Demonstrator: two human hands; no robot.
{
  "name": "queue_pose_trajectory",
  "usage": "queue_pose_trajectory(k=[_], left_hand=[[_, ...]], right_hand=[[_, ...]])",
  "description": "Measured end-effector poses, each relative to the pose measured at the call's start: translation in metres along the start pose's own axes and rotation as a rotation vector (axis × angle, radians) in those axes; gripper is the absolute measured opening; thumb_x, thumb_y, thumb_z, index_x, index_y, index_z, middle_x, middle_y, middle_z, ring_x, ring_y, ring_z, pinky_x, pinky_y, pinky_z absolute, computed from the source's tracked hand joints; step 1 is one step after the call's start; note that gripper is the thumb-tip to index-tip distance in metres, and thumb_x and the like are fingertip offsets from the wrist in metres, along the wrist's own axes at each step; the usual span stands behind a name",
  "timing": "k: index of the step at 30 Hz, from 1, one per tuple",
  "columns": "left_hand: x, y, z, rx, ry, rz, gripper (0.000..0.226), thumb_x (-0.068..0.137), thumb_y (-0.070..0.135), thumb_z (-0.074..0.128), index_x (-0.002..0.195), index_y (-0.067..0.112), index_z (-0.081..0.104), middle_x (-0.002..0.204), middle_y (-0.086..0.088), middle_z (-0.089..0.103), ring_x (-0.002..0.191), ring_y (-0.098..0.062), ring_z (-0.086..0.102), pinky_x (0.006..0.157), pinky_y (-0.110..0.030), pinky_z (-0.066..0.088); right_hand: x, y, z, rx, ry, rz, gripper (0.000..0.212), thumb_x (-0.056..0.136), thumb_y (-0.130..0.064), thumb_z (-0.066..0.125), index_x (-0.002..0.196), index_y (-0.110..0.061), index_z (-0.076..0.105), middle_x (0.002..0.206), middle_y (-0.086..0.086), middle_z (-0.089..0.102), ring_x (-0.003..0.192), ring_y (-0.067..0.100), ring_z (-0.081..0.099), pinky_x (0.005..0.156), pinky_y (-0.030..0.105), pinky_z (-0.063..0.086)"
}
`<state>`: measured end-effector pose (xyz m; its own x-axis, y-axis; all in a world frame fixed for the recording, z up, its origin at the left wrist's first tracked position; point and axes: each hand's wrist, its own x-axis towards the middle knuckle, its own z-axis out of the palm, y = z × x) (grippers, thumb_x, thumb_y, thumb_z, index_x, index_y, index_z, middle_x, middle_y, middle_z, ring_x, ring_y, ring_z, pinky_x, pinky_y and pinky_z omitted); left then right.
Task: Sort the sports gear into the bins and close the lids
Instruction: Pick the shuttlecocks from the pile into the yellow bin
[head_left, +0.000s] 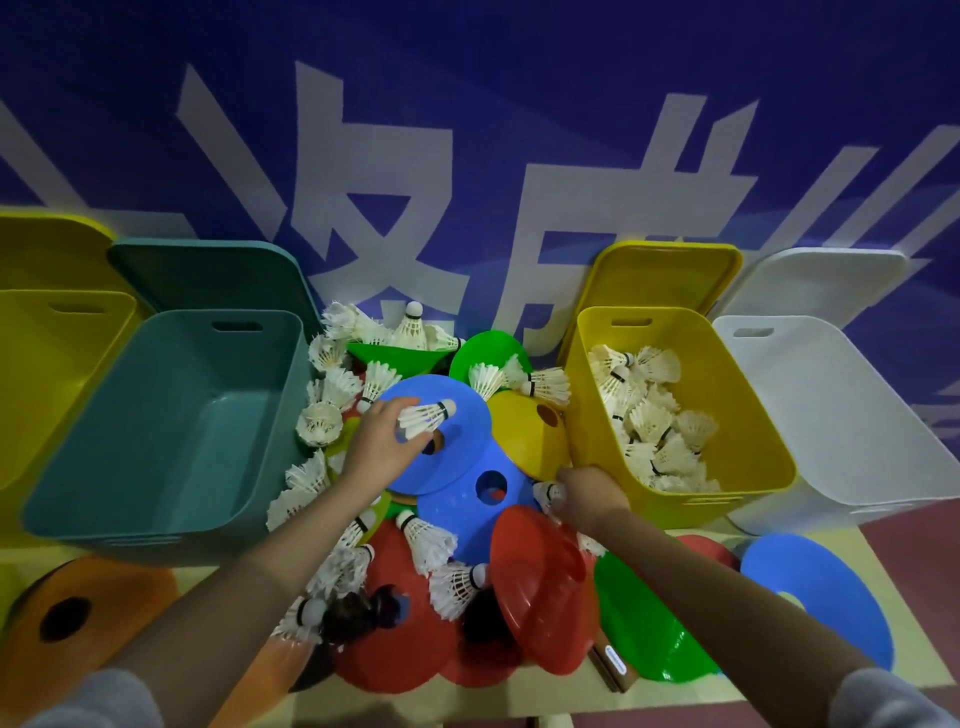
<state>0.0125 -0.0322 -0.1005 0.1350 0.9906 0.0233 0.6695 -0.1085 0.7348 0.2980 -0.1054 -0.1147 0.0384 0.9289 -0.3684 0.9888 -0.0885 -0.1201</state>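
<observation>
The teal bin (156, 431) stands open with nothing inside; right of the pile, the yellow bin (727, 364) holds shuttlecocks (649, 421). The left hand (382, 441) pinches a shuttlecock (423, 418) over a blue cone (467, 431). The right hand (589, 491) closes its fingers on another shuttlecock (545, 491).

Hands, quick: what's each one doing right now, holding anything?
Left hand: grips a white shuttlecock above the blue disc cone.
Right hand: pinches a shuttlecock beside the yellow bin.
</observation>
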Motion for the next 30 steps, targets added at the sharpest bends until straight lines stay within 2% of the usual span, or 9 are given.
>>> queue_pose_trajectory(k=[2, 4, 7, 10, 13, 18, 21, 25, 30], left_hand=[[-0.007, 0.003, -0.001, -0.075, 0.002, -0.009, 0.047, 0.085, 0.028, 0.07, 0.128, 0.023, 0.053, 0.122, -0.004, 0.05, 0.106, -0.021, 0.054, 0.086, -0.037, 0.05], [-0.013, 0.008, -0.001, -0.132, -0.008, -0.01, 0.046, 0.084, 0.026, 0.07, 0.127, 0.022, 0.054, 0.12, -0.003, 0.049, 0.103, -0.019, 0.053, 0.087, -0.038, 0.05], [-0.019, 0.019, -0.001, -0.224, -0.008, -0.011, 0.044, 0.085, 0.023, 0.07, 0.126, 0.023, 0.055, 0.116, -0.001, 0.049, 0.1, -0.017, 0.055, 0.085, -0.037, 0.051], [-0.019, 0.034, 0.003, -0.331, -0.029, -0.013, 0.041, 0.085, 0.022, 0.07, 0.123, 0.023, 0.056, 0.117, -0.001, 0.054, 0.096, -0.011, 0.057, 0.08, -0.031, 0.053], [-0.018, 0.058, 0.01, -0.456, -0.059, 0.005, 0.035, 0.085, 0.021, 0.07, 0.117, 0.027, 0.056, 0.11, 0.004, 0.059, 0.095, -0.007, 0.059, 0.079, -0.031, 0.053], [-0.016, 0.111, 0.024, -0.566, -0.075, 0.022, 0.031, 0.085, 0.019, 0.07, 0.113, 0.028, 0.059, 0.102, 0.017, 0.061, 0.093, 0.003, 0.058, 0.072, -0.01, 0.047], [-0.015, 0.139, 0.04, -0.545, -0.093, 0.052, 0.03, 0.085, 0.022, 0.07, 0.113, 0.026, 0.06, 0.101, 0.016, 0.062, 0.09, 0.005, 0.059, 0.069, -0.01, 0.048], [-0.008, 0.17, 0.067, -0.514, -0.064, 0.046, 0.026, 0.085, 0.025, 0.07, 0.108, 0.027, 0.06, 0.098, 0.017, 0.061, 0.088, 0.003, 0.059, 0.069, -0.015, 0.048], [-0.005, 0.2, 0.111, -0.53, -0.04, 0.041, 0.027, 0.085, 0.024, 0.07, 0.11, 0.028, 0.061, 0.104, 0.014, 0.063, 0.091, 0.003, 0.06, 0.071, -0.014, 0.048]], right_hand=[[-0.006, 0.0, -0.006, -0.022, 0.043, -0.016, 0.045, 0.091, -0.031, 0.054, 0.132, -0.013, 0.045, 0.11, 0.014, 0.061, 0.103, 0.032, 0.057, 0.069, 0.034, 0.046], [-0.012, 0.0, -0.013, -0.027, 0.076, -0.034, 0.053, 0.09, -0.034, 0.055, 0.137, -0.014, 0.042, 0.112, 0.013, 0.06, 0.104, 0.031, 0.057, 0.073, 0.037, 0.049], [-0.027, 0.003, -0.028, 0.068, 0.177, -0.106, 0.044, 0.091, -0.039, 0.056, 0.128, -0.014, 0.054, 0.112, 0.01, 0.06, 0.1, 0.029, 0.057, 0.074, 0.035, 0.046], [-0.047, 0.005, -0.043, 0.337, 0.391, -0.191, 0.035, 0.09, -0.035, 0.062, 0.119, -0.015, 0.061, 0.107, 0.004, 0.06, 0.093, 0.021, 0.057, 0.071, 0.031, 0.045], [-0.061, 0.004, -0.054, 0.63, 0.563, -0.17, 0.026, 0.088, -0.032, 0.066, 0.113, -0.023, 0.064, 0.103, -0.007, 0.06, 0.091, 0.008, 0.055, 0.071, 0.014, 0.041], [-0.058, 0.018, -0.071, 0.811, 0.731, -0.159, 0.022, 0.086, -0.026, 0.069, 0.108, -0.028, 0.065, 0.105, -0.021, 0.06, 0.101, -0.003, 0.055, 0.079, 0.013, 0.043], [-0.047, 0.052, -0.085, 0.874, 0.737, -0.085, 0.026, 0.085, -0.032, 0.068, 0.11, -0.027, 0.065, 0.107, -0.017, 0.061, 0.098, 0.007, 0.06, 0.076, 0.028, 0.051], [-0.029, 0.12, -0.103, 0.871, 0.709, 0.107, 0.03, 0.088, -0.03, 0.065, 0.115, -0.017, 0.065, 0.115, 0.001, 0.064, 0.106, 0.017, 0.058, 0.082, 0.029, 0.044], [-0.008, 0.187, -0.1, 0.691, 0.414, 0.075, 0.028, 0.09, -0.03, 0.063, 0.114, -0.016, 0.064, 0.118, 0.007, 0.064, 0.111, 0.024, 0.057, 0.087, 0.03, 0.042]])
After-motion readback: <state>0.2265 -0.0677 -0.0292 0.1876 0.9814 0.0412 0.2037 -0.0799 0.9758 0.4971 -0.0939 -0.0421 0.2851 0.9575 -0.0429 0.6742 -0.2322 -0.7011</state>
